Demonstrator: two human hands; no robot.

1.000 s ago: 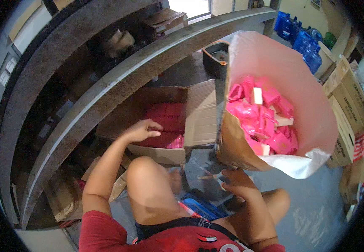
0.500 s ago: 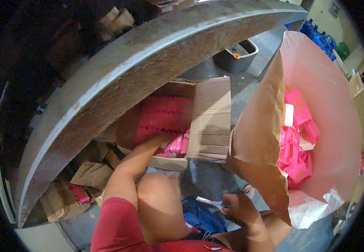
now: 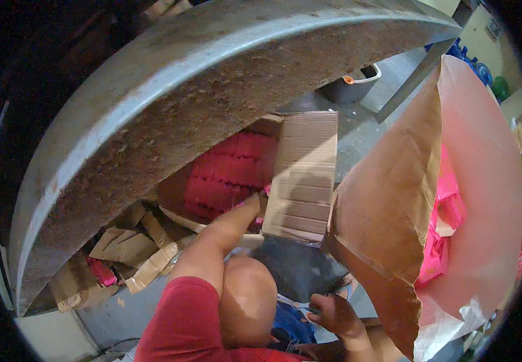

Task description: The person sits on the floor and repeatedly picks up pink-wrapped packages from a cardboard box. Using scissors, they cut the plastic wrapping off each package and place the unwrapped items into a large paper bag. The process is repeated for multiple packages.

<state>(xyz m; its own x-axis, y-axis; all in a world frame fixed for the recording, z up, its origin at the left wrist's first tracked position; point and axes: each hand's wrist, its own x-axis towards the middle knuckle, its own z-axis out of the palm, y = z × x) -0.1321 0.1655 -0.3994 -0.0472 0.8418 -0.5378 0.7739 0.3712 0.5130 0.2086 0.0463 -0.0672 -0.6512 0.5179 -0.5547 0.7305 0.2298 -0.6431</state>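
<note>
My left hand (image 3: 254, 210) reaches into an open cardboard carton (image 3: 302, 181), close to its right flap. Its fingers are hidden by shadow and the carton's edge, so I cannot tell whether they grip anything. Rows of shiny pink packets (image 3: 228, 175) fill the carton. Low down in front of my knee, my right hand (image 3: 336, 315) is closed around what looks like a pair of scissors (image 3: 291, 300), with only part of the pale blade and handle showing. To the right stands a large open brown paper sack (image 3: 387, 199) with a pale lining, holding loose pink packets (image 3: 436, 247).
A rusty-sided metal table edge (image 3: 213, 84) arches over the carton. Torn cardboard (image 3: 125, 247) lies at the left with a pink packet (image 3: 101, 271) among it. Beyond the carton are a dark tub (image 3: 351, 90) and a metal table leg (image 3: 415, 84).
My left hand has moved right inside the carton, toward the flap. My right hand has shifted slightly down, and the scissors show less. The view has shifted, so the sack's contents show less.
</note>
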